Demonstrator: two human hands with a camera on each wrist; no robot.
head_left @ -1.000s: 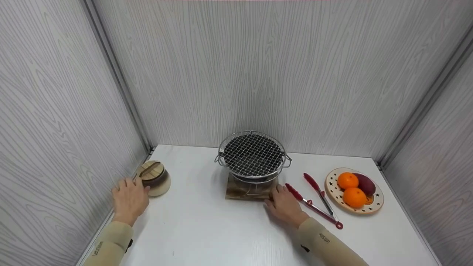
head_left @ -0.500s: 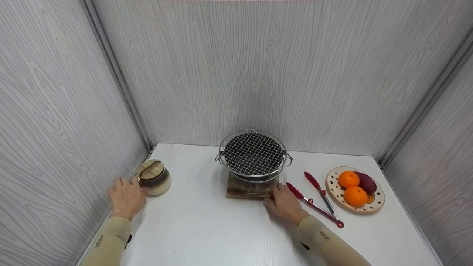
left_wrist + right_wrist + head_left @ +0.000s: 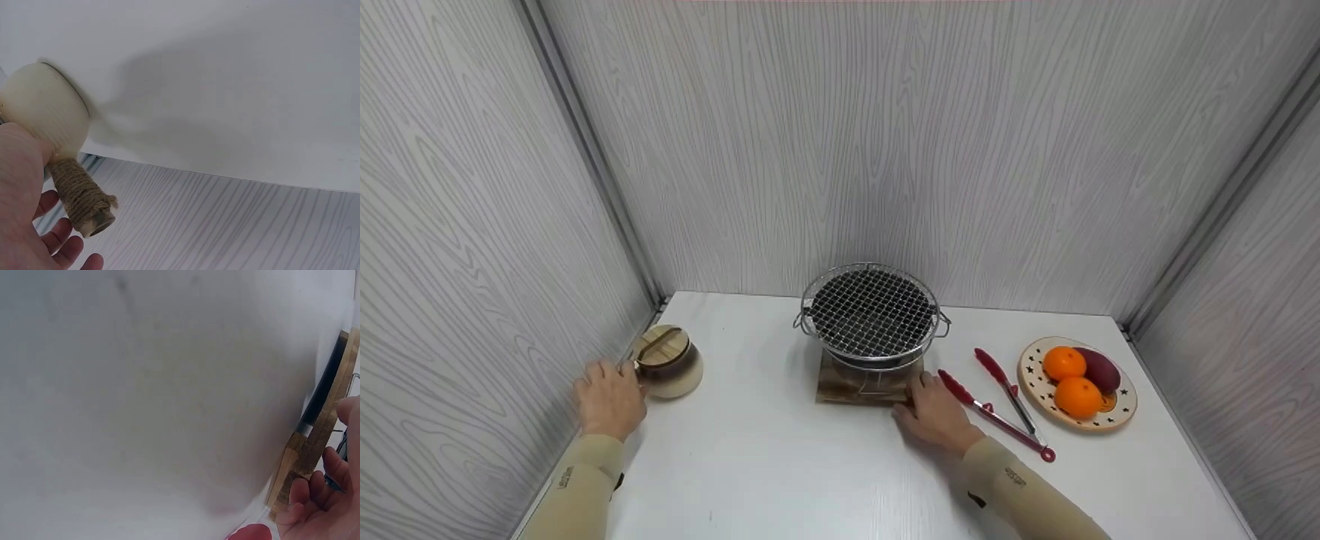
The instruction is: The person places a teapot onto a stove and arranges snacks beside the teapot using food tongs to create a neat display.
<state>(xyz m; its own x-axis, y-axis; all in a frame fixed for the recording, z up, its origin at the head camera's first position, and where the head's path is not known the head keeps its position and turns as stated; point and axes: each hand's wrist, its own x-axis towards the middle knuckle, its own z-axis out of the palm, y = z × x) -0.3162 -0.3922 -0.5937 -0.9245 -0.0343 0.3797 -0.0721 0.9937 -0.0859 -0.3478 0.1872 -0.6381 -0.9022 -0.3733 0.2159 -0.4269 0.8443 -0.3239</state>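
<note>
On the left stands a small pot (image 3: 684,376), cream below and brown above, with a slatted wooden lid (image 3: 664,345). My left hand (image 3: 609,397) is at its side handle. In the left wrist view the twine-wrapped handle (image 3: 81,194) passes between thumb and loosely bent fingers; the thumb overlaps the pot's wall. A round tabletop grill with a wire mesh (image 3: 874,313) sits on a square wooden base (image 3: 851,386). My right hand (image 3: 937,412) grips the base's front right corner, thumb at the front and fingers along the side.
Red-tipped tongs (image 3: 1011,426) lie spread open right of the right hand. Beyond them a star-patterned plate (image 3: 1039,356) holds two oranges (image 3: 1078,397) and a purple oval item (image 3: 1101,369). Grey wood-grain walls (image 3: 840,135) enclose the white table (image 3: 780,465) at back and sides.
My left hand has drawn slightly left, away from the pot, and its thumb has come off the pot's front. The right hand, grill, tongs and plate have kept their places.
</note>
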